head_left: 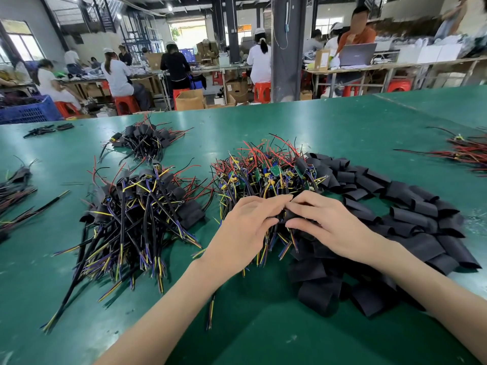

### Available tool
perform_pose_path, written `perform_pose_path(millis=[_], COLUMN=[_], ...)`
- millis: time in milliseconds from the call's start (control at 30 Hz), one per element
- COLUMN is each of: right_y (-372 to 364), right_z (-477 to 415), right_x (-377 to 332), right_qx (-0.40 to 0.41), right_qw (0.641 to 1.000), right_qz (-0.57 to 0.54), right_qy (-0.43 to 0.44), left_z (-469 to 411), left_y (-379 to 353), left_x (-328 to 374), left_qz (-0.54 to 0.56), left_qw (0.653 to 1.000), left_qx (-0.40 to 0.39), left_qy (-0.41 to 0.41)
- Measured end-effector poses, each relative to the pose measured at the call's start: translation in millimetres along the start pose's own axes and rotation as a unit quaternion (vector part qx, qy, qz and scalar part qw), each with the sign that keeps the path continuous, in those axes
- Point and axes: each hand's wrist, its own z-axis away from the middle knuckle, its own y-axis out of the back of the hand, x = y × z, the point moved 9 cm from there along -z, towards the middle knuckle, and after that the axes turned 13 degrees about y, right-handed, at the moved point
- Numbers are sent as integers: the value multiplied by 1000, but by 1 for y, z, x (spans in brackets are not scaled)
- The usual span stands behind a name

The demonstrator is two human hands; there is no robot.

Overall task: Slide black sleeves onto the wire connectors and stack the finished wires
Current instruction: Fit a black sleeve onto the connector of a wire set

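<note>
Both hands meet over the middle of the surface [263,327], toward its near edge.

Left hand [247,227]: fingers curled round a wire [263,252], with its leads hanging below the palm.
Right hand [324,222]: thumb and fingertips pinch a black sleeve [286,216] where the two hands touch.

The connector is hidden by the fingers, so I cannot tell how far on the sleeve is. Judgement: sleeving is in progress and this wire is not yet stacked.

The unsleeved wires [266,175] are heaped just beyond the hands. The loose sleeves [395,206] curve from there toward the right edge. The finished stack [137,206] lies to the left of the hands.

Risks:
- The flat sleeve may not open, or may catch on a connector corner and buckle if pushed at an angle.
- The hanging leads sit among the heap's wires. Lifting the wire away could drag neighbours along or tangle them.
- The heaps lie close together, so a careless drop could put an unfinished wire in with the finished ones.
</note>
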Motion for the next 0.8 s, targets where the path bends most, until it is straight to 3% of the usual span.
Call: perform_pose_path(millis=[200, 367, 533, 667, 800], right_y=[-5, -1, 3, 1, -5], right_z=[0, -2, -3, -1, 6], right_x=[-4, -5, -3, 8, 24], right_qx=[6, 27, 35, 39, 58], right_qw=[1000, 999, 998, 988, 945], right_qz=[2, -22, -58, -144, -305], right_qy=[10, 7, 0, -29, -109], left_z=[2, -1, 0, 1, 3], left_y=[3, 8, 12, 10, 9], left_x=[3, -12, -13, -7, 5], left_qz=[-3, 80, 105, 110, 111], left_qw=[1000, 994, 991, 992, 992], left_qx=[25, 36, 50, 51, 56], left_qy=[-13, 67, 71, 33, -33])
